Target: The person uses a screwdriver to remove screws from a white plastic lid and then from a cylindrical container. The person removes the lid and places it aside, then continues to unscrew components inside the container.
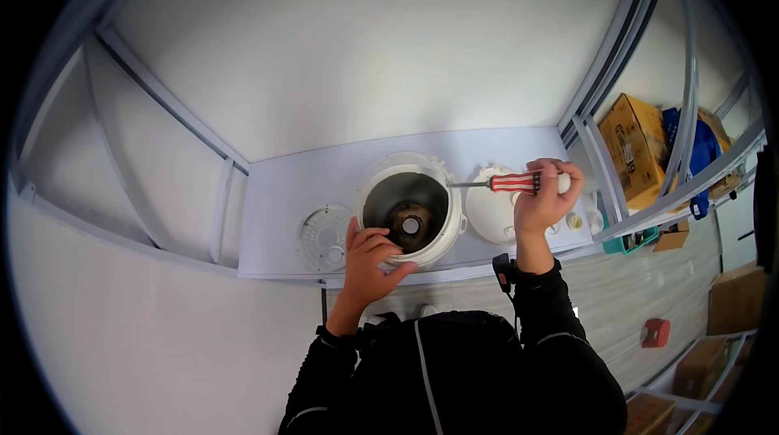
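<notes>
At the white rim (406, 165), a screwdriver (511, 183)

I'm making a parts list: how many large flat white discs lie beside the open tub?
2: a patterned disc left of the tub, and a plainer disc right of it, partly behind the screwdriver. Others may be hidden.

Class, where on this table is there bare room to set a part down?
One bare patch of table lies behind the perforated disc, bordered by the wall and the white housing; another lies between the round white part and the wall. The front right is crowded: that part, a small container, the right hand gripping a screwdriver.
</notes>
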Demonstrator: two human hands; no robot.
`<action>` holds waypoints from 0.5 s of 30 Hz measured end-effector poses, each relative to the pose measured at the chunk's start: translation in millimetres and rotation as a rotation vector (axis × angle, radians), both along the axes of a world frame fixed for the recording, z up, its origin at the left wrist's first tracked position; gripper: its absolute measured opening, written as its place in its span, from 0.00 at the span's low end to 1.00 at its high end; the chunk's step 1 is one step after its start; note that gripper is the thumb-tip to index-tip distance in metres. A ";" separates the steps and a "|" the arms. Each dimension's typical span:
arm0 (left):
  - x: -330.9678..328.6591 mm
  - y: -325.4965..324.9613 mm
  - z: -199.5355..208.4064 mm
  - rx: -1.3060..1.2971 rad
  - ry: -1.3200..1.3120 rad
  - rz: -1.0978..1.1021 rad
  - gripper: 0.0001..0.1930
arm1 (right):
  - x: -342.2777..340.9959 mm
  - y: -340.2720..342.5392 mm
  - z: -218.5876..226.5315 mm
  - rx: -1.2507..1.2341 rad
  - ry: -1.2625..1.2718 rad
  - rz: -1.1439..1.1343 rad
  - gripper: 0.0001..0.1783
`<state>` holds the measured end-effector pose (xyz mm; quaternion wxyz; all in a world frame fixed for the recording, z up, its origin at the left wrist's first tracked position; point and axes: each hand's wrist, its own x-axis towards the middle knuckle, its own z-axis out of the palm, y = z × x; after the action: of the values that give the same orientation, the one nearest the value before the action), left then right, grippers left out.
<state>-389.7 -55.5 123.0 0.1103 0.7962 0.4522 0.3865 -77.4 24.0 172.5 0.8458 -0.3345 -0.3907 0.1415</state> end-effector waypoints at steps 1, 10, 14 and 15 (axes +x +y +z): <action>-0.6 0.3 -4.5 0.036 -0.048 -0.005 0.16 | 6.1 1.4 -0.5 0.026 0.033 -0.032 0.09; -5.4 -6.5 -37.4 0.354 -0.424 0.034 0.17 | 16.2 -16.7 18.0 0.135 0.065 -0.001 0.11; -4.6 -4.5 -50.1 0.385 -0.537 0.015 0.15 | 4.1 -22.4 14.3 0.141 -0.063 -0.006 0.13; -2.6 -6.5 -45.1 0.364 -0.523 0.027 0.15 | 2.7 -23.0 12.0 0.130 -0.068 0.006 0.13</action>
<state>-392.3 -61.9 77.9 0.0733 0.6705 0.3426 0.6540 -74.8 1.0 184.5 0.8516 -0.2824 -0.4285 0.1069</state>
